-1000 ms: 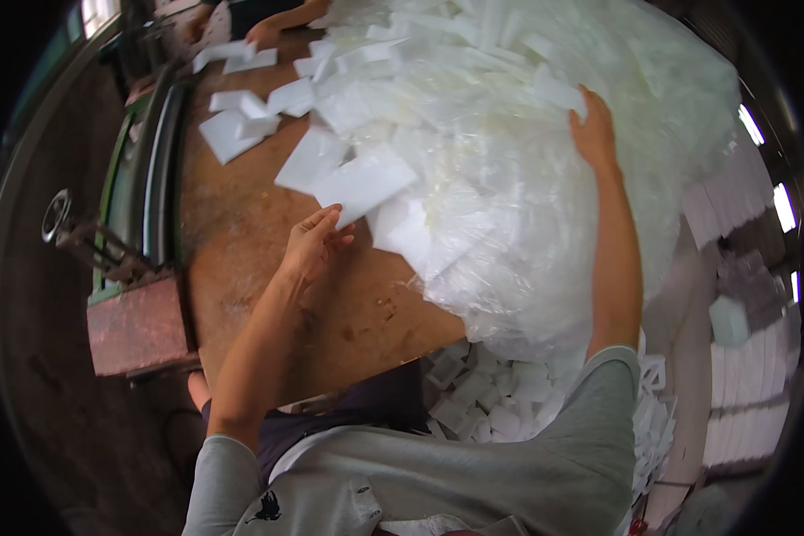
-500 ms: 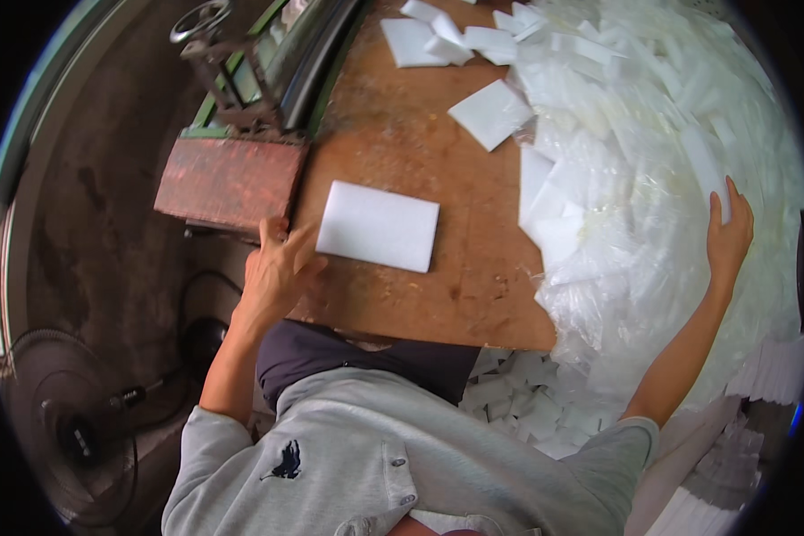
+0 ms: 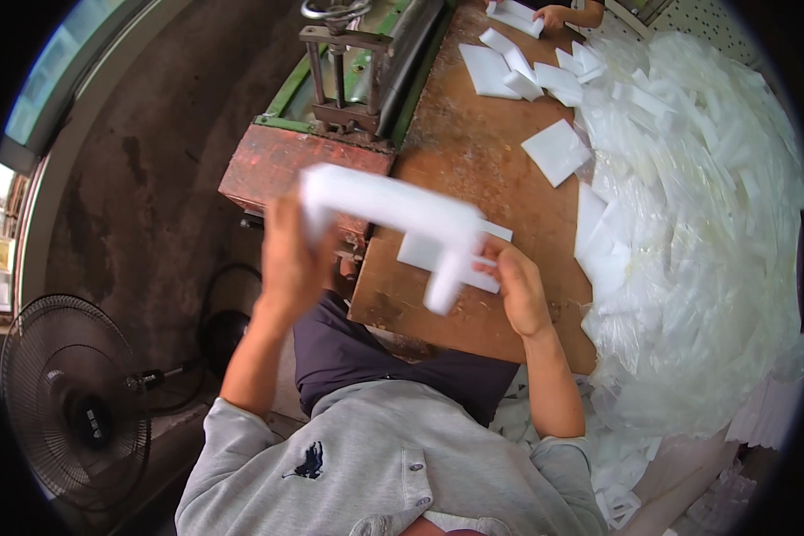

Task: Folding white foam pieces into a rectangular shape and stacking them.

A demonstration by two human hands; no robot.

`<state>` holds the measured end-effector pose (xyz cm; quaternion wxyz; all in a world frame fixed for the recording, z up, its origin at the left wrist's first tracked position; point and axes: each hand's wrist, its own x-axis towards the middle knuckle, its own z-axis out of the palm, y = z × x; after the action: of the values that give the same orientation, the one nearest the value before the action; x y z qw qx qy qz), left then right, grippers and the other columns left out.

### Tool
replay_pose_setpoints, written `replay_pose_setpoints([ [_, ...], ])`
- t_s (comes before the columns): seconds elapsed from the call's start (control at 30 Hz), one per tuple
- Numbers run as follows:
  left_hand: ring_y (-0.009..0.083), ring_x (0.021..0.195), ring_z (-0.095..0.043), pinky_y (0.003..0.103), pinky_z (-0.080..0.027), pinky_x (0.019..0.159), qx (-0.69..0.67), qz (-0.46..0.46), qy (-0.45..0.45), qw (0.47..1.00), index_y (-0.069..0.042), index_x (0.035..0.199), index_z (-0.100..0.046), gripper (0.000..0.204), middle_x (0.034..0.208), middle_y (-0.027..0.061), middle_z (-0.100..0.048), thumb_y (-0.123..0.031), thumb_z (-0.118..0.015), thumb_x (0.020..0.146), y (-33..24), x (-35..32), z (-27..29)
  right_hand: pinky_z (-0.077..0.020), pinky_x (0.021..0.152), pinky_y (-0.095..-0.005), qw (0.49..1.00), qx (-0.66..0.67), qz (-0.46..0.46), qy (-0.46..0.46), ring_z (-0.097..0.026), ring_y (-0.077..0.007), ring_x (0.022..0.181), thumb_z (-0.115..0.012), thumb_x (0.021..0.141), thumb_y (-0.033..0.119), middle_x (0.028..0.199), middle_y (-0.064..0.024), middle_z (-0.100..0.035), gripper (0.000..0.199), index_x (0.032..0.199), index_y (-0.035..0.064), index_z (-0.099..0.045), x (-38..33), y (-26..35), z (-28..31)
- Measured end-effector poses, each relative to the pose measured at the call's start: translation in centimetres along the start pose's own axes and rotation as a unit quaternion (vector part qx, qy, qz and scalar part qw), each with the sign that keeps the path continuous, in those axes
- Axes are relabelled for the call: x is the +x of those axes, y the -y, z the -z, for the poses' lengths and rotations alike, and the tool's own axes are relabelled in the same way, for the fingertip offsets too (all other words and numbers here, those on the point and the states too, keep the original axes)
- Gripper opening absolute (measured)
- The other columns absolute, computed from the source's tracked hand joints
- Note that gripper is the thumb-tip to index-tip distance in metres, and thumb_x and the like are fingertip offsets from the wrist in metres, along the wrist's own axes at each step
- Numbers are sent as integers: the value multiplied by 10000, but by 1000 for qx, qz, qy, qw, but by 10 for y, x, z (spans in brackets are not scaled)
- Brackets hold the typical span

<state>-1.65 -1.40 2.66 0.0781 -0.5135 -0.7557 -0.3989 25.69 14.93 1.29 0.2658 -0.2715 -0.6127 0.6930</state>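
Observation:
A white foam piece, long with its ends bent downward, is lifted above the near end of the wooden table and smeared by motion. My left hand grips its left end, the fingertips partly hidden behind the foam. At the other end, the bent fingers of my right hand hold it near the downturned part. Under the raised piece lies a flat white foam block, partly covered from sight by it.
Left of the wooden table stands a green-framed roller machine with a reddish box and handwheel. A big heap of plastic-wrapped foam fills the right. Another person's hand holds foam at the far end. A fan stands left.
My right hand has come from the heap at the right to above the table, bringing a foam piece. My left hand has risen and taken its other end. The view has shifted.

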Motion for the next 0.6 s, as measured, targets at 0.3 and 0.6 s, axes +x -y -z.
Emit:
replay_pose_setpoints([
  [0.3, 402, 954, -674, 443, -516, 817, 105, 196, -24, 975, 36, 1073, -643, 405, 971, 260, -683, -322, -622, 885, 205, 152, 52, -526, 843, -371, 908, -397, 130, 27, -670, -332, 964, -713, 895, 145, 1044, -184, -673, 290, 1116, -40, -675, 25, 4, -13],
  [0.6, 397, 1027, -675, 455, -522, 892, 115, 160, 117, 973, 6, 1116, -683, 444, 1039, 263, -699, -349, -646, 852, 265, 238, -36, -538, 697, -328, 930, -356, 90, 10, -657, -197, 738, -710, 905, 159, 900, -122, -695, 265, 1090, -29, -689, 104, 3, 1],
])
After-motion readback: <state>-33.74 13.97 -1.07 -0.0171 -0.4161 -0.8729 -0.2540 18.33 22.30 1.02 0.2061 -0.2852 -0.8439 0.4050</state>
